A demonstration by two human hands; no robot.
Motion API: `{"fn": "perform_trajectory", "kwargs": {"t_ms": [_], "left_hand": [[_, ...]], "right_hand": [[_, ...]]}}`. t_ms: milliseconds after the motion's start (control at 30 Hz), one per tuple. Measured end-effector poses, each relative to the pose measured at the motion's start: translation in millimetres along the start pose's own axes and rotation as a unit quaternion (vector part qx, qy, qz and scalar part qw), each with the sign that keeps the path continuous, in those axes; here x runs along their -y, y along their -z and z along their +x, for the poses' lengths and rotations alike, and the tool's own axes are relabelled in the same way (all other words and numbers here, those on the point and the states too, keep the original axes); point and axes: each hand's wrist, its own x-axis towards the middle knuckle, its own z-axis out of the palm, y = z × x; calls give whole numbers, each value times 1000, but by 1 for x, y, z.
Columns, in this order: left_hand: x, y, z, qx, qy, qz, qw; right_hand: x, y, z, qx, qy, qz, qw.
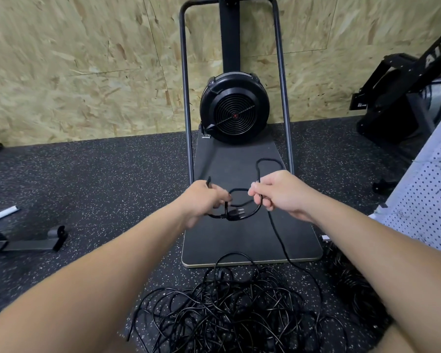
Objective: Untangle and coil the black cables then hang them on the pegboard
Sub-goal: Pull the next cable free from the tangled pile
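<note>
Both my hands hold one black cable [242, 215] out in front of me. My left hand [204, 201] grips a small loop of it together with the plug end, whose prongs point right. My right hand [278, 191] pinches the cable a little to the right, and a loop rises above its fingers. From my right hand the cable runs down to a big tangled pile of black cables [229, 309] on the floor between my arms. A white pegboard [425, 207] leans at the right edge.
A black fan machine [234, 108] on a dark platform [250, 240] stands against the chipboard wall straight ahead. More black gym gear sits at the right back [397, 98] and a metal frame foot at the left [23, 240]. The floor is speckled rubber.
</note>
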Motion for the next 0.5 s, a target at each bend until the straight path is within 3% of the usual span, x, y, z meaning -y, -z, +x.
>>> {"fn": "perform_trajectory", "kwargs": {"t_ms": [133,267,367,433,500], "left_hand": [[0,-1,2,-12,9,-45,999],[5,-3,2,-48,22,-1,999],[14,1,6,-85,-11,90,992],[11,1,2,-56,-35,82,994],[5,-3,-5,19,-48,32,998]], "right_hand": [[0,7,-4,4,-6,-51,999],[9,11,-6,36,-4,82,996],[13,12,-6,48,8,164,985],[14,13,-7,48,7,215,975],[15,15,-6,51,12,286,957]]}}
